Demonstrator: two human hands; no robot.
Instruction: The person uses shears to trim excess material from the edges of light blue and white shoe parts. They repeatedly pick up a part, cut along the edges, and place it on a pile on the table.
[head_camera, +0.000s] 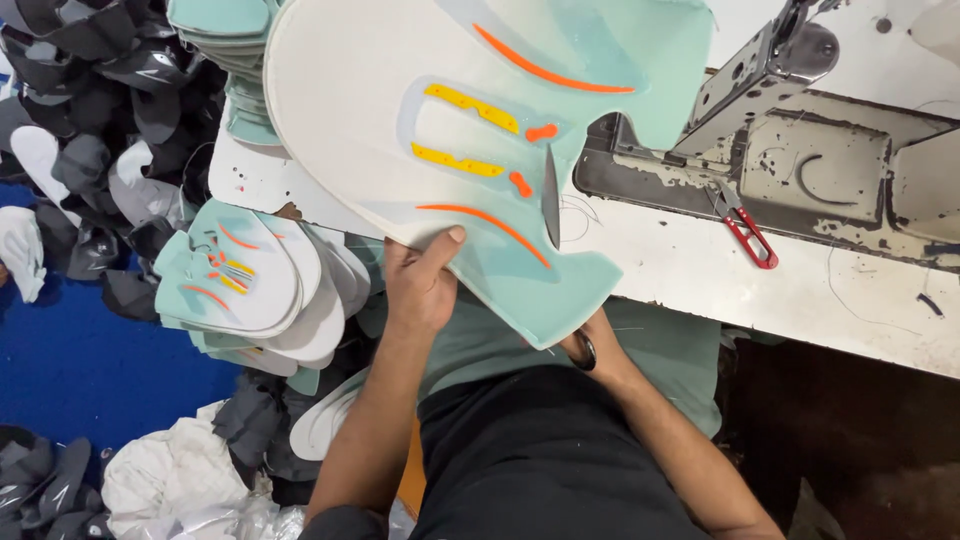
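Our left hand pinches the panel's near edge, lifting it flat for viewing; our right hand, hidden beneath, has an unreadable grip; the snips lie on the table.

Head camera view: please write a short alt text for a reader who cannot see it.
Two bare hands hold up a large white and mint shoe piece with orange and yellow strips; the left hand grips its lower edge, the right hand is mostly hidden behind it. A sewing machine and red snips lie behind.

Bare forearms, no sleeves showing, black garment over the lap
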